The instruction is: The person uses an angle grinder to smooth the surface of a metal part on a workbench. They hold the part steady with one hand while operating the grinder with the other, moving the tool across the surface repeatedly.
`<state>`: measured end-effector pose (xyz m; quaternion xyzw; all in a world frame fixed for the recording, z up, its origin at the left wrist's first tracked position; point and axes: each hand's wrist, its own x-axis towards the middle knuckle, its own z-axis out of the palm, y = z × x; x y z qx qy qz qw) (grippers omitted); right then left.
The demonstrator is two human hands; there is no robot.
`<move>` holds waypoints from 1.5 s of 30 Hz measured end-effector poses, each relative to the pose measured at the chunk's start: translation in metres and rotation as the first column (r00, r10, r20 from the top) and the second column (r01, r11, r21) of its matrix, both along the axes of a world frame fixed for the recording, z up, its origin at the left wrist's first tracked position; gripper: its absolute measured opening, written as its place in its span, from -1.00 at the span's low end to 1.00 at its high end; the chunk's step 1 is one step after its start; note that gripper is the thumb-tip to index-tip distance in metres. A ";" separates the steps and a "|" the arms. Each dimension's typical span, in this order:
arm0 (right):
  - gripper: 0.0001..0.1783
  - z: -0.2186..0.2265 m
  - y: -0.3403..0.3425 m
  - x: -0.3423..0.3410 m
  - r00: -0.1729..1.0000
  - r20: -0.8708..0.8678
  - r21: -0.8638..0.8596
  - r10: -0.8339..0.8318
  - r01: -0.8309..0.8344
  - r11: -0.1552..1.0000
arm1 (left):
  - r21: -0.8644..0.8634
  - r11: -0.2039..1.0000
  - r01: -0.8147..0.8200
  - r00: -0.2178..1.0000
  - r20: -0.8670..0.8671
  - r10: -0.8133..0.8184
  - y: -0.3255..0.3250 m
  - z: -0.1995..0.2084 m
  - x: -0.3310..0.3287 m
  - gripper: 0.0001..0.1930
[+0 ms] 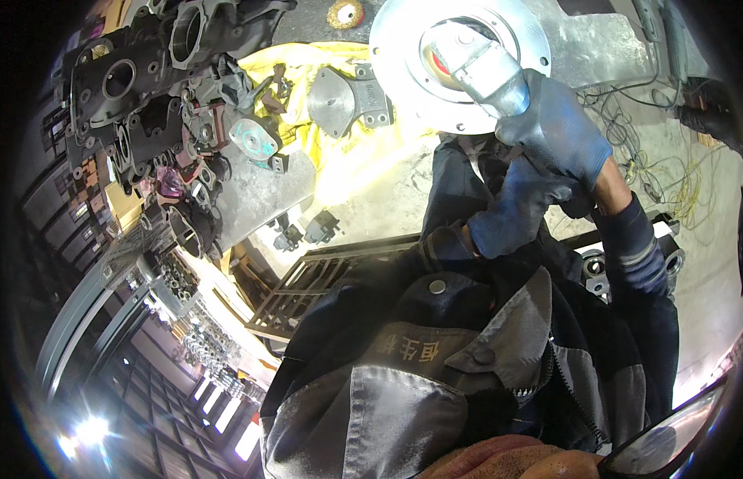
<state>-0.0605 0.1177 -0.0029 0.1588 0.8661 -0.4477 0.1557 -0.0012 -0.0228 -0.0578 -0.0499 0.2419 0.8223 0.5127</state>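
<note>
My right hand (559, 128), in a blue-grey work glove, is wrapped round the neck of an angle grinder (491, 76). The grinder's silvery head lies over the middle of a bright round metal flange (399, 76) with bolt holes round its rim. Part of an orange-red disc (437, 62) shows beside the head, within the flange's central opening. My left hand (511, 209), gloved alike, is closed below the right one, round the dark rear part of the tool, mostly hidden. Whether the disc touches metal I cannot tell.
Left of the flange, a grey metal bracket (335, 100) lies on yellow cloth (324, 56). A round brass-coloured wire wheel (345, 13) sits beyond. Dark castings (116, 84) crowd the bench's left side. Loose cables (635, 152) trail on the right; a slatted metal rack (308, 279) stands low left.
</note>
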 end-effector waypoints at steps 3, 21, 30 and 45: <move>-0.29 -0.001 0.002 -0.001 0.999 -0.033 -0.022 0.003 -0.004 1.000 | -0.091 0.995 0.030 0.999 -0.027 -0.033 -0.002 -0.003 0.003 -0.75; -0.29 -0.001 -0.002 -0.003 0.999 0.046 0.006 -0.030 0.029 1.000 | -0.072 0.983 0.166 0.960 -0.215 -0.178 -0.014 0.009 -0.008 -0.82; -0.34 0.005 -0.004 -0.005 1.000 0.001 0.004 -0.013 0.013 1.000 | -0.107 0.964 0.242 0.941 -0.218 -0.260 -0.010 0.006 -0.011 -0.73; -0.27 -0.003 -0.005 -0.013 0.997 -0.078 -0.012 0.014 -0.015 1.000 | -0.142 0.990 -0.013 0.998 -0.062 0.004 0.004 0.004 -0.017 -0.93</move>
